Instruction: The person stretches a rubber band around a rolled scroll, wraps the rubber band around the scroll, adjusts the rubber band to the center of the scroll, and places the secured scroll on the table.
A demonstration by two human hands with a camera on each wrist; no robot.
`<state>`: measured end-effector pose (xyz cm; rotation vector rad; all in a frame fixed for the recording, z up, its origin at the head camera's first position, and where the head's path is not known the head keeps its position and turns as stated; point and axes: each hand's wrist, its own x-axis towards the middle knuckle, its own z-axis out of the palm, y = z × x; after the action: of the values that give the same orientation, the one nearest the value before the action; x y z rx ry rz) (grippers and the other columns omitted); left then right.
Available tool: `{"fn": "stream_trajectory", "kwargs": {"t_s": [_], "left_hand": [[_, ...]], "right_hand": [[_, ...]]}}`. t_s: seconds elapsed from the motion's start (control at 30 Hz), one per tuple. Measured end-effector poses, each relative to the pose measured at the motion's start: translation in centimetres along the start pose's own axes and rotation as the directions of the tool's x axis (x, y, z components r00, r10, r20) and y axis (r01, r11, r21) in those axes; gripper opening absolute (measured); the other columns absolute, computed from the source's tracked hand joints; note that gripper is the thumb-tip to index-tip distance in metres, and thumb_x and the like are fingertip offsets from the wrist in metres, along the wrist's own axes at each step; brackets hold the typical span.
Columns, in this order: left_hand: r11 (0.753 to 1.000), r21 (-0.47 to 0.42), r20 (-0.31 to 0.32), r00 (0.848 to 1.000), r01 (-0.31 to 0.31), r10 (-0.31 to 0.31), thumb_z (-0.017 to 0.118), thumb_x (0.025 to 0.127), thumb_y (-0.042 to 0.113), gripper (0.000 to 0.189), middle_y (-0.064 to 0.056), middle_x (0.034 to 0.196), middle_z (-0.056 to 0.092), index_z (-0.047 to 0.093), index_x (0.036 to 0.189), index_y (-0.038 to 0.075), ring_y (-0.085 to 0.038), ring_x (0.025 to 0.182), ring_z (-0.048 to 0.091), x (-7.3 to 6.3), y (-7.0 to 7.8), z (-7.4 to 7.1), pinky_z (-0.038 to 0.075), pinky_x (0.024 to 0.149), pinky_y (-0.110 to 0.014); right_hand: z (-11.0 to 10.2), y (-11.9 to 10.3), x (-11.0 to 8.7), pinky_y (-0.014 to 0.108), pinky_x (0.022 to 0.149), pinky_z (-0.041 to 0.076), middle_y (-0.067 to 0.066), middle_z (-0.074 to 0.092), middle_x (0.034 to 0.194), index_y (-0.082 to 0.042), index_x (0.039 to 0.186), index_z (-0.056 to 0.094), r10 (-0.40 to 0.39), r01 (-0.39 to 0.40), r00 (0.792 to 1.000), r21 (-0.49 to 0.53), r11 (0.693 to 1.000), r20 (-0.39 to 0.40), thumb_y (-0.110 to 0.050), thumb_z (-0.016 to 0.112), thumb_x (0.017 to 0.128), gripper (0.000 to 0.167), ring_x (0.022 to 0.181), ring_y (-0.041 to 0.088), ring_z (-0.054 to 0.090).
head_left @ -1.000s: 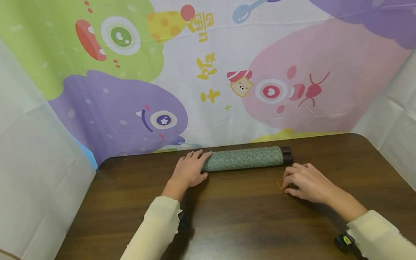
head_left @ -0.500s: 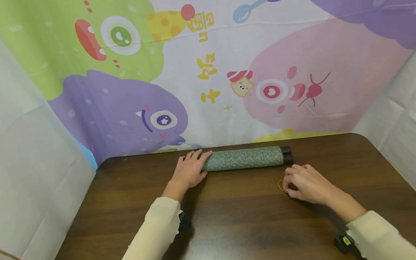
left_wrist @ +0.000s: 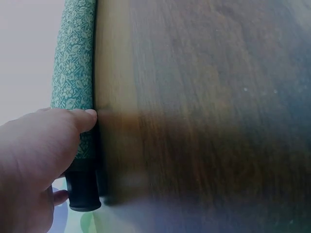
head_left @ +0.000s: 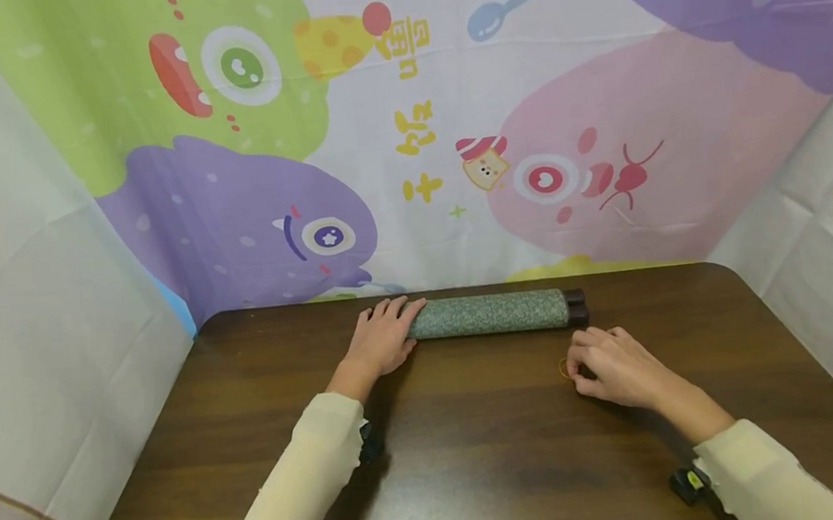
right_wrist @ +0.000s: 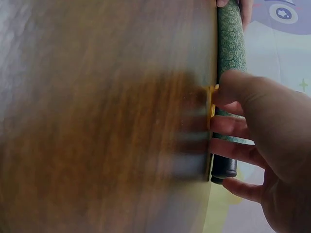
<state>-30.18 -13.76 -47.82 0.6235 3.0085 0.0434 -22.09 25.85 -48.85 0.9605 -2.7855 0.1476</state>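
Observation:
A rolled scroll (head_left: 489, 314) with a green floral covering and dark knobs lies across the far part of the table. My left hand (head_left: 382, 339) grips its left end, thumb on the near side and fingers over the top. The left wrist view shows the thumb against the green roll (left_wrist: 75, 63), with a black knob (left_wrist: 83, 191) sticking out below the hand. At the right, in front of the scroll's right knobs (head_left: 577, 307), my right hand (head_left: 611, 367) pinches a thin yellow loop, like a rubber band (head_left: 563, 370), between thumb and fingers. Part of the loop is hidden by the fingers.
The brown wooden table (head_left: 465, 456) has rounded far corners. Right behind it hangs a cartoon-printed cloth (head_left: 431, 250), close to the scroll. Pale cloth walls (head_left: 35, 288) stand on both sides. A small black wrist device (head_left: 687, 485) sits below the right sleeve.
Both hands stay almost in place, the left on the scroll. A little less of the yellow loop shows beside the right fingertips. The head view has tilted very slightly.

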Motion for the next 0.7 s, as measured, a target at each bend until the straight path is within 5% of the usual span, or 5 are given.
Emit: {"fn": "stream_trajectory", "kwargs": {"t_s": [0.23, 0.7], "left_hand": [[1.000, 0.001, 0.005, 1.000, 0.006, -0.006, 0.064, 0.115, 0.032, 0.074, -0.014, 0.184, 0.036, 0.028, 0.179, 0.028, -0.042, 0.169, 0.039, 0.0, 0.1, 0.1, 0.038, 0.134, -0.066], [1.000, -0.006, -0.015, 1.000, 0.001, -0.002, 0.065, 0.115, 0.031, 0.073, -0.016, 0.183, 0.037, 0.029, 0.178, 0.026, -0.044, 0.168, 0.040, -0.3, 0.2, 0.1, 0.038, 0.134, -0.066]], "right_hand": [[-0.3, 0.1, 0.1, 0.053, 0.086, 0.053, -0.011, 0.057, 0.091, -0.030, 0.085, 0.057, 0.057, -0.057, 0.998, 0.032, 0.998, -0.001, -0.018, 0.084, 0.090, 0.031, 0.085, 0.011, 0.049], [-2.5, 0.9, 0.3, 0.060, 0.088, 0.055, -0.006, 0.065, 0.093, -0.027, 0.088, 0.064, 0.087, -0.083, 0.991, 0.043, 0.996, -0.097, -0.015, 0.081, 0.091, 0.021, 0.087, 0.015, 0.057]]}}
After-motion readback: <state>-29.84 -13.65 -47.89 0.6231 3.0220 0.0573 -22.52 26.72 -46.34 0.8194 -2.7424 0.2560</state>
